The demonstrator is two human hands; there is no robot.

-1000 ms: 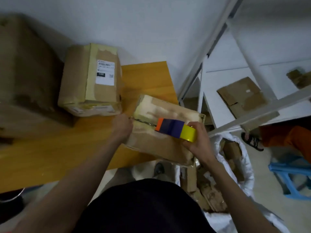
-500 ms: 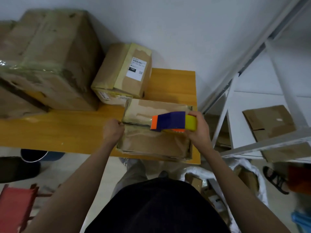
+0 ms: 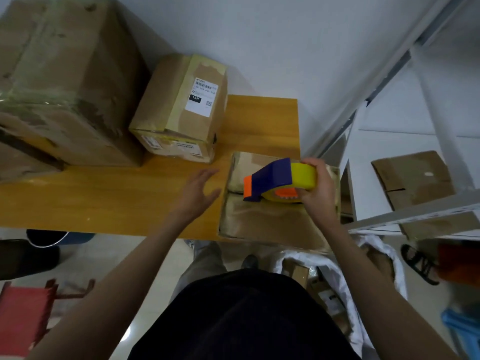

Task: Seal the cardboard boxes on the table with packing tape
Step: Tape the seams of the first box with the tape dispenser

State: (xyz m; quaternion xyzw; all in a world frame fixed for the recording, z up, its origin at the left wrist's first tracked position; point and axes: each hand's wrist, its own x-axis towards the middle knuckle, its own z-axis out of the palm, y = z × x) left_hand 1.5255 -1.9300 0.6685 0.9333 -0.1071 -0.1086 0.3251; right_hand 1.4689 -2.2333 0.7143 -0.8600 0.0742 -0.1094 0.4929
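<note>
A flat cardboard box (image 3: 262, 222) lies at the right front corner of the wooden table (image 3: 109, 198), its top covered in glossy tape. My right hand (image 3: 318, 189) grips a tape dispenser (image 3: 279, 180) with a blue body, orange tip and yellow roll, held on the box's top near its far edge. My left hand (image 3: 198, 192) hovers with fingers spread over the table, just left of the box and apart from it. A medium taped box (image 3: 181, 110) with a white label stands behind. A large box (image 3: 65, 81) fills the left.
White metal shelving (image 3: 415, 214) stands close on the right, with flattened cardboard (image 3: 413, 178) on a shelf. A white sack of cardboard scraps (image 3: 324, 276) sits on the floor below. A red stool (image 3: 23, 310) is at lower left, a blue stool (image 3: 462, 326) at lower right.
My left hand has let go of the flat box's left edge and opened, moving left over the table. The dispenser has tilted up under my right hand. The view has shifted.
</note>
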